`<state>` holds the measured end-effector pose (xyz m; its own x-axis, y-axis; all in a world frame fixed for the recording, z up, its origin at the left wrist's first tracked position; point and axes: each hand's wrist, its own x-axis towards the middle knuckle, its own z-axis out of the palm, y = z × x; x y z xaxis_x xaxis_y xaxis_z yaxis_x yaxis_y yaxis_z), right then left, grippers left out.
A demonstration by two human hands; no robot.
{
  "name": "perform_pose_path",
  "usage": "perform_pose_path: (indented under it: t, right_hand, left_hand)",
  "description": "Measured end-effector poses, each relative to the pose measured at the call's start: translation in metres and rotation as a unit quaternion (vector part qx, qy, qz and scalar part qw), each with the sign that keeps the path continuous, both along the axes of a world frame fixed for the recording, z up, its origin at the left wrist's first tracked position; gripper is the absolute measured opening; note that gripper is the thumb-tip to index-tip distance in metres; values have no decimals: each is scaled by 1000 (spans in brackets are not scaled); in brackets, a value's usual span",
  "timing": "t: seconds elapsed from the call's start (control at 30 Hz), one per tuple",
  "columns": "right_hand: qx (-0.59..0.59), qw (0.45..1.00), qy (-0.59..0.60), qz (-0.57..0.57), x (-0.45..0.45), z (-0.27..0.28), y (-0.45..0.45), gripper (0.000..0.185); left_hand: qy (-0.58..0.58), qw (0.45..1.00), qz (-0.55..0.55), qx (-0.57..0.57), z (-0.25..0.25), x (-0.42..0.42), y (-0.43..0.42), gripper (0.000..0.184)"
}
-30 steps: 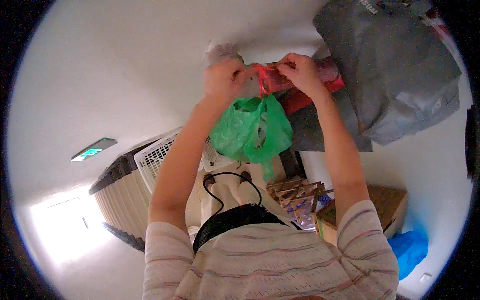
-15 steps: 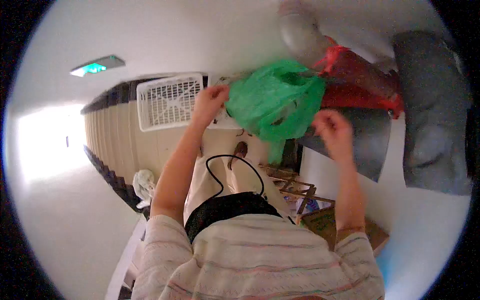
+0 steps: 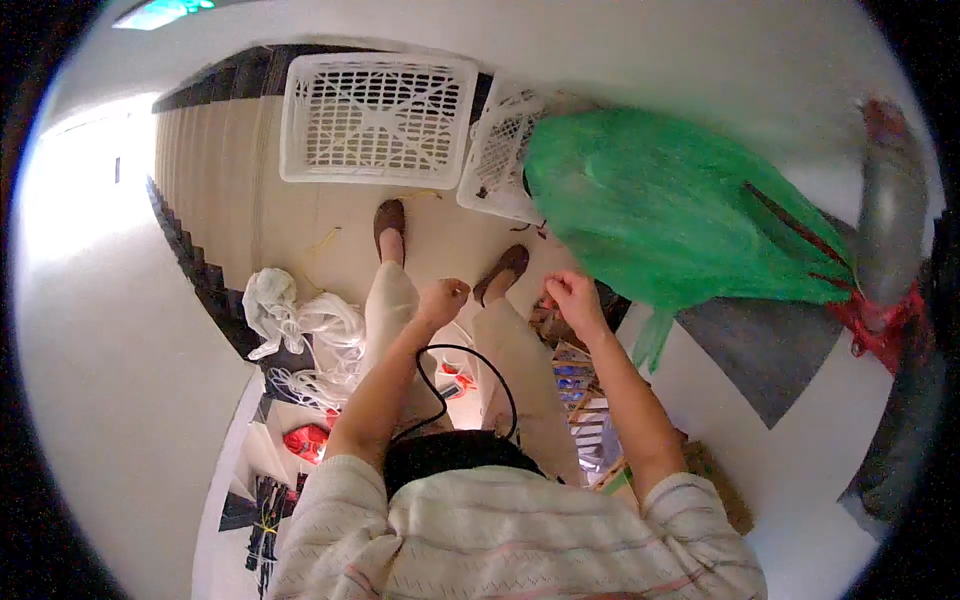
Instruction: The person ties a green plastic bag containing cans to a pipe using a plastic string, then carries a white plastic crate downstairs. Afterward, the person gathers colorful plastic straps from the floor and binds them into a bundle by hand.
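My left hand [image 3: 442,301] hangs in front of my legs with its fingers curled in; whether something small is between them I cannot make out. To its right, my right hand [image 3: 573,299] has thumb and fingertips pressed together, near the lower edge of a large green plastic bag [image 3: 660,200] and apart from it. The bag hangs at the wall on the right, bulging, with a red tie or bag [image 3: 880,325] at its right end. A grey rounded object [image 3: 893,215] hangs above the red part.
Two white plastic crates, one [image 3: 380,120] at upper left and another [image 3: 500,150] beside it, stand on the floor. White cords [image 3: 325,340] and a white bag [image 3: 268,310] lie left of my legs. A cardboard box [image 3: 720,485] is at lower right.
My hands have come away from the red tie and down towards my legs, closer together. The view has tilted towards the floor, and the green bag appears larger and farther right.
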<state>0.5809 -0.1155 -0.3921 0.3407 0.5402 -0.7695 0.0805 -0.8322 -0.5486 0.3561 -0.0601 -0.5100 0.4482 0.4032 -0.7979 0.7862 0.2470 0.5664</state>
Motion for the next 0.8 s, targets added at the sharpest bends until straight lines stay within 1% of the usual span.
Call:
perform_pose_path:
  t: [0.07, 0.13, 0.2, 0.27, 0.3, 0.33, 0.37, 0.4, 0.47, 0.53, 0.6, 0.67, 0.7, 0.77, 0.8]
  right_hand:
    - [4, 979, -138, 150, -9, -26, -33, 15]
    - [-53, 976, -136, 160, -38, -30, -69, 12]
    - [-33, 915, -223, 334, -52, -52, -133, 10]
    - [51, 908, -223, 350, -69, -59, -175, 8]
    - [22, 912, -229, 339, -74, -53, -170, 8]
    - [-6, 915, -234, 327, -79, -36, -151, 9]
    - [-35, 918, -239, 316, -80, -30, -143, 9]
    - [-40, 914, -242, 323, -77, -38, -152, 10]
    - [-51, 908, -246, 337, -75, -52, -175, 12]
    - [-10, 903, -270, 335, -70, -45, -167, 14]
    - [-10, 906, -269, 328, -66, -47, -172, 16]
    - [-48, 916, -243, 315, -65, -54, -183, 19]
    - [-35, 923, -236, 302, -62, -57, -183, 19]
    - [-8, 936, -220, 275, -59, -55, -179, 19]
    - [-9, 933, -232, 276, -59, -55, -181, 18]
  left_hand:
    - [-25, 1000, 16, -5, -28, 1, 1, 22]
    - [-33, 999, 27, 5, -61, 10, 3, 22]
    - [-23, 999, 32, 34, -98, 27, 9, 23]
    - [3, 997, 6, 78, -94, 56, 46, 23]
    - [36, 995, -11, 91, -94, 73, 67, 23]
    - [70, 992, -29, 103, -97, 90, 87, 22]
    - [67, 987, -23, 147, -105, 104, 103, 21]
    - [64, 979, -18, 192, -115, 118, 119, 21]
    - [33, 952, -44, 303, -127, 146, 151, 24]
    - [27, 906, -93, 412, -145, 177, 176, 34]
    - [36, 798, -91, 594, -182, 209, 184, 44]
    - [40, 825, -146, 544, -195, 225, 187, 47]
    - [43, 837, -172, 518, -199, 229, 186, 49]
    - [67, 877, -173, 444, -200, 223, 182, 48]
    - [79, 893, -174, 407, -198, 218, 180, 47]
